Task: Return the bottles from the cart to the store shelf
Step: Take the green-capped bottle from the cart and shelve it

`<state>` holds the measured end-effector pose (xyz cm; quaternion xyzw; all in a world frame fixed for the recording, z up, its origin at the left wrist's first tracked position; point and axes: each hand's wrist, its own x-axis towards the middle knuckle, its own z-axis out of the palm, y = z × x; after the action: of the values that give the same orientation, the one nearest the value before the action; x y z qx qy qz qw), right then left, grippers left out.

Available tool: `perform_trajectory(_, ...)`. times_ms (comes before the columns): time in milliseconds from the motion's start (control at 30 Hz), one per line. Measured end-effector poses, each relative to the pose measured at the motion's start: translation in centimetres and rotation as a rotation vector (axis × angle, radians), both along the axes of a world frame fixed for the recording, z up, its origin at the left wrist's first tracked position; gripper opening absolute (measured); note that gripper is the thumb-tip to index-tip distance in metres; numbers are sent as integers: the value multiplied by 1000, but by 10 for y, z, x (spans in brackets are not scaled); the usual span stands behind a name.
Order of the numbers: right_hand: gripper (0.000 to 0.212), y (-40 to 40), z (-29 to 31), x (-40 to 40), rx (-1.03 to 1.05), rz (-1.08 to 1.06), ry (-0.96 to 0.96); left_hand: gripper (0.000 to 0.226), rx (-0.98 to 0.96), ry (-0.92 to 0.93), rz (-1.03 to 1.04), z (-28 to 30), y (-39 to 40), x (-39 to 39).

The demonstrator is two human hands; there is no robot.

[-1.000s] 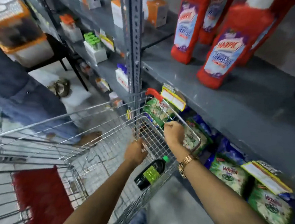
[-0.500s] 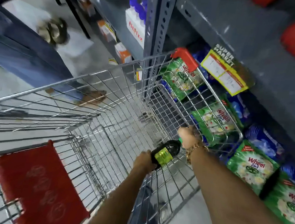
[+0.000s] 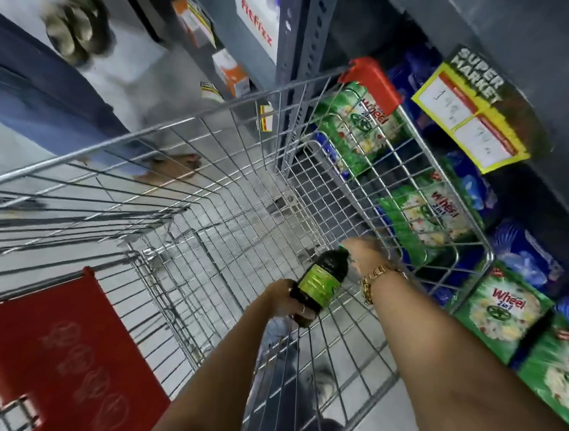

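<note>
A dark bottle [image 3: 321, 280] with a green label lies tilted inside the wire cart [image 3: 210, 181], near its right wall. My left hand [image 3: 285, 303] grips the bottle's lower body from below. My right hand [image 3: 364, 253], with a gold bracelet at the wrist, is closed over the bottle's neck and cap, which it hides. The grey store shelf [image 3: 531, 48] runs along the upper right, above the cart.
Green and blue detergent bags [image 3: 502, 310] fill the low shelf right of the cart. A yellow price tag [image 3: 471, 111] hangs from the shelf edge. A perforated steel upright [image 3: 306, 28] stands beyond the cart. A person's legs [image 3: 46, 91] stand at the left. The red child seat flap [image 3: 63, 364] is at the lower left.
My view has tilted down into the cart. Both hands reached in from the cart's rim and took hold of the bottle, lifting it slightly.
</note>
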<state>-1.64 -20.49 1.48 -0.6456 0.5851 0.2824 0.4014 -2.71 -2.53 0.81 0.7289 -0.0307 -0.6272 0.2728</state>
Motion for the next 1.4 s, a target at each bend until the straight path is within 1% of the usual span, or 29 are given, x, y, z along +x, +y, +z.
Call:
perform_trajectory(33,37,2,5,0,24,-85,-55,32,-24,100,77,4,5,1)
perform_trajectory(67,41,6,11,2,50,-103,-97,23,-62,185,156,9,10,2)
perform_trajectory(233,44,10,50,11,145,-92,-268,22,-285,481,325,40,29,9)
perform_trajectory(267,44,9,63,13,178,-110,-304,26,-333,533,369,48,32,12)
perform_trajectory(333,44,7,90,16,286,-110,-378,64,-428,615,397,56,38,18)
perform_trajectory(367,45,6,102,16,356,-90,-417,76,-471,653,408,63,41,19)
perform_trajectory(400,43,5,118,16,432,-80,-461,80,-515,687,418,70,43,21)
perform_trajectory(467,32,4,147,14,555,-80,-546,75,-602,713,419,91,43,20)
perform_trajectory(567,11,-1,183,6,683,-103,-650,64,-697,649,387,128,34,17)
perform_trajectory(667,9,-13,216,-9,777,-141,-763,68,-754,619,320,153,21,13)
perform_trajectory(700,15,-17,230,-16,789,-157,-796,69,-765,601,279,160,15,12)
perform_trajectory(767,41,-25,259,-33,844,-144,-869,73,-787,573,183,177,2,5)
perform_trajectory(800,48,-29,275,-43,880,-122,-914,74,-787,545,159,185,-5,2)
perform_trajectory(867,54,-38,302,-62,912,-54,-990,66,-805,522,110,207,-20,-11)
perform_trajectory(933,68,-50,323,-79,864,-16,-1027,57,-879,521,82,218,-35,-22)
perform_trajectory(967,78,-56,332,-88,832,2,-1036,58,-857,486,87,223,-42,-28)
perform_trajectory(1000,83,-63,340,-97,809,29,-1048,57,-842,469,62,232,-45,-35)
perform_trajectory(1033,81,-68,348,-105,791,53,-1066,54,-888,477,48,242,-47,-40)
perform_trajectory(1100,68,-76,363,-125,763,102,-1106,48,-1056,530,79,257,-54,-52)
perform_trajectory(1133,63,-79,370,-136,747,126,-1120,47,-1091,554,75,265,-60,-61)
perform_trajectory(1200,55,-85,383,-157,690,156,-1150,47,-1118,471,-10,275,-71,-75)
perform_trajectory(1267,36,-91,395,-177,565,175,-1159,50,-1111,545,-53,283,-83,-87)
perform_trajectory(1300,21,-96,400,-185,477,168,-1153,52,-1095,544,-68,288,-91,-94)
perform_trajectory(1333,8,-101,404,-193,382,152,-1162,55,-1056,497,-96,293,-100,-100)
perform_trajectory(1400,13,-114,410,-207,247,88,-1189,63,-927,424,-147,304,-117,-102)
